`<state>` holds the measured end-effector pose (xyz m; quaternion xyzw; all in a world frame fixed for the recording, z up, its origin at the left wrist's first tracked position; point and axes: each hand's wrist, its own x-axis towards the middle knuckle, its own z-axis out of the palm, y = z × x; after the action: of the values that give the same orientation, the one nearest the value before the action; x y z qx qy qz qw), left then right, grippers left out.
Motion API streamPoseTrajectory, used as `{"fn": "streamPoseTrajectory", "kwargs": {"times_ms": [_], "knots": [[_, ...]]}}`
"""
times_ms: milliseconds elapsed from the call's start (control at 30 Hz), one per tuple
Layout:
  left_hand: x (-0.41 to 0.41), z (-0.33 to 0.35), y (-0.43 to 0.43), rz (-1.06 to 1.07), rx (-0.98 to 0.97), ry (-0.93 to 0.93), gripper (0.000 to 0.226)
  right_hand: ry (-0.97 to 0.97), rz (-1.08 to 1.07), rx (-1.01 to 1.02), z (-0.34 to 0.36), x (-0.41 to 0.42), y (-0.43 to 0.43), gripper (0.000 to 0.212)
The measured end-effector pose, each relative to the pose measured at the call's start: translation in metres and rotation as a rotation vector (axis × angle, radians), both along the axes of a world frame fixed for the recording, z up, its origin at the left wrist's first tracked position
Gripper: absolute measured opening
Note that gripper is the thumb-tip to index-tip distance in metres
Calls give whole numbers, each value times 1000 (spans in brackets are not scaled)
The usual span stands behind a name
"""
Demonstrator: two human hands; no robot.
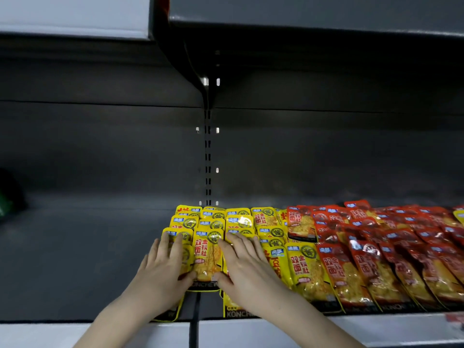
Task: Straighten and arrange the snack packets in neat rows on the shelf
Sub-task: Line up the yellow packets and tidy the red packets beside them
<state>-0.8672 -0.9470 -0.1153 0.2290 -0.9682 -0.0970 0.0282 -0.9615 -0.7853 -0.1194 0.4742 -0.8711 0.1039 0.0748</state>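
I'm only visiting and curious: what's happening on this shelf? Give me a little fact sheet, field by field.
Place: dark shop shelf
Left hand: flat on the leftmost yellow column, fingers straight
Right hand: flat on the next yellow column, fingers straight
Between hands: front yellow packet, both thumbs at its lower edge
Yellow packets: overlapping rows
Red packets: overlapping rows on the right, slanted
Far left: green item, too dark to identify

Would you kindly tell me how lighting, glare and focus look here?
Head view: dim, shadowed back wall; white glare on the yellow packets and red packets; the green thing at far left is blurred.
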Motion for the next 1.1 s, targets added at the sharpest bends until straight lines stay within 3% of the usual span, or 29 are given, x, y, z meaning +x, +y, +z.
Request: {"fn": "streamPoseTrajectory", "kwargs": {"times_ms": [133, 333, 500, 700, 900, 1100], "knots": [[-3, 14, 12, 18, -1, 72, 81, -20, -30, -122, 3, 1, 5, 74], [-42, 36, 54, -164, -23, 292, 65, -31, -194, -266, 24, -22, 39, 39], [-97, 49, 104, -255, -35, 267, 41, -50, -376, -324, 32, -64, 72, 30], [-148, 39, 133, -203, -20, 171, 28, -127, -514, -279, 32, -104, 102, 30], [-169, 30, 105, -137, -176, 5, 30, -36, -375, -177, 40, -116, 96, 27], [-168, 26, 99, -135, -255, -36, 20, -34, -236, 129, 45, -126, 61, 29]]}}
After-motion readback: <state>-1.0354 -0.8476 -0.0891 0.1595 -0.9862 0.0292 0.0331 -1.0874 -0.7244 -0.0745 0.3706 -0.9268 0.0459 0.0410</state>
